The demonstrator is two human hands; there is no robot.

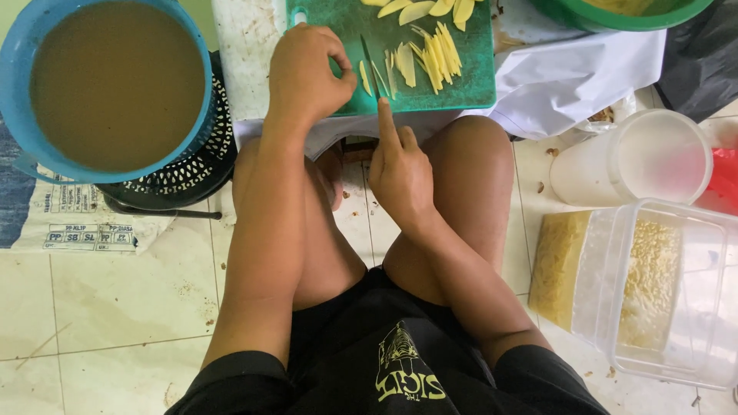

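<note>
I sit over a green cutting board [469, 88] with yellow strips [434, 54] and pale slices [415, 11] lying on it. My left hand [307, 69] rests on the board's near left part, thumb and fingers curled onto a thin yellow slice [364, 78]. My right hand [400, 173] grips a knife [374, 71] from below the board's near edge, its index finger stretched along the blade's back. The blade stands edge-down right beside the left fingertips. The knife's handle is hidden inside my hand.
A blue basin [201, 115] of brown liquid sits on a black perforated basket [196, 173] at left. A white cloth [569, 77], a white jug [638, 157] and a clear plastic box [653, 284] of yellowish shreds stand at right. A green basin [615, 15] is at top right.
</note>
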